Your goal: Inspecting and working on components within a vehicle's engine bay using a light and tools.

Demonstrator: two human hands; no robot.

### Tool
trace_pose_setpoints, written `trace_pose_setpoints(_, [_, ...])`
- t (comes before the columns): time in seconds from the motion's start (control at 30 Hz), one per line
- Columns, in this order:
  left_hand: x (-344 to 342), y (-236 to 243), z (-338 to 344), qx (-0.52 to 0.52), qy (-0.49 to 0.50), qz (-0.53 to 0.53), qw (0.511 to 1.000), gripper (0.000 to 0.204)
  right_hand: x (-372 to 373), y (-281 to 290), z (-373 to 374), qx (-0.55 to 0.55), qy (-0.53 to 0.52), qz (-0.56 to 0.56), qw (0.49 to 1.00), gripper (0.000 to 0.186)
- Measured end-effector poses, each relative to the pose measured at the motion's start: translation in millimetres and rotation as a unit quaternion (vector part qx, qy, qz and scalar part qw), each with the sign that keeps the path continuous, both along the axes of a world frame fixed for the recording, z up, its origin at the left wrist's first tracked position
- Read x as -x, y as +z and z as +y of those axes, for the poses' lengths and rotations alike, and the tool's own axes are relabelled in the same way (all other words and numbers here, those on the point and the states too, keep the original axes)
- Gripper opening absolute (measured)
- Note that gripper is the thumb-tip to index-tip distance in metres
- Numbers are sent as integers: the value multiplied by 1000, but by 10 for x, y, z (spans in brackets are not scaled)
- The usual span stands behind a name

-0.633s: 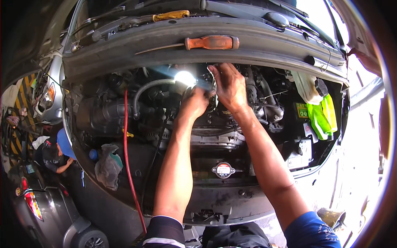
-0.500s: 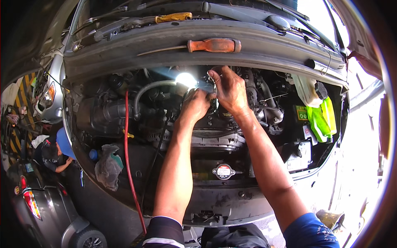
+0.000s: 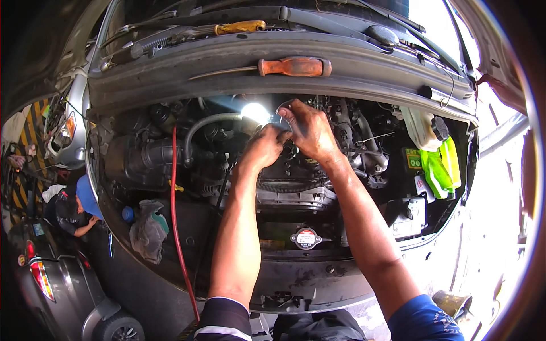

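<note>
My left hand and my right hand meet over the middle of a car engine. The fingers of both are closed and nearly touch. A thin, curved piece shows at the right thumb and fingertips, too small and glared to name. What the left fingers grip is hidden. A bright work light shines just beyond the left hand, beside a grey curved hose. In front of the engine, between my forearms, sits the radiator cap.
An orange-handled screwdriver lies on the ledge beyond the engine, with a yellow-handled tool behind it. A red hose runs down the left. A grey rag lies at the left edge. Another person is by a dark vehicle.
Both hands have shifted slightly; the right has come down a little toward me and its fingers have curled in closer to the left fingertips. The tools and hoses stay where they were.
</note>
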State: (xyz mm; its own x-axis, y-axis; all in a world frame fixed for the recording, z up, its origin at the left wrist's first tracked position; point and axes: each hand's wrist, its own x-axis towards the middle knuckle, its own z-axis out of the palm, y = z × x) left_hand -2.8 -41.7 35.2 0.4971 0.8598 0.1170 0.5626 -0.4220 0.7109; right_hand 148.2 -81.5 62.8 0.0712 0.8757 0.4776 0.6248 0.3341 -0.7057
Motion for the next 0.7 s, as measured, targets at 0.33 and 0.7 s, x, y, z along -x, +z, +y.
trace_pose_setpoints(0.33, [11,-105,11,-24,1,-26,999,27,23,9,-16,1,-24,-48,999,15])
trace_pose_setpoints(0.7, [54,-7,-24,8,-11,3,1000,25,63,-105,40,-99,-23,-30,994,22])
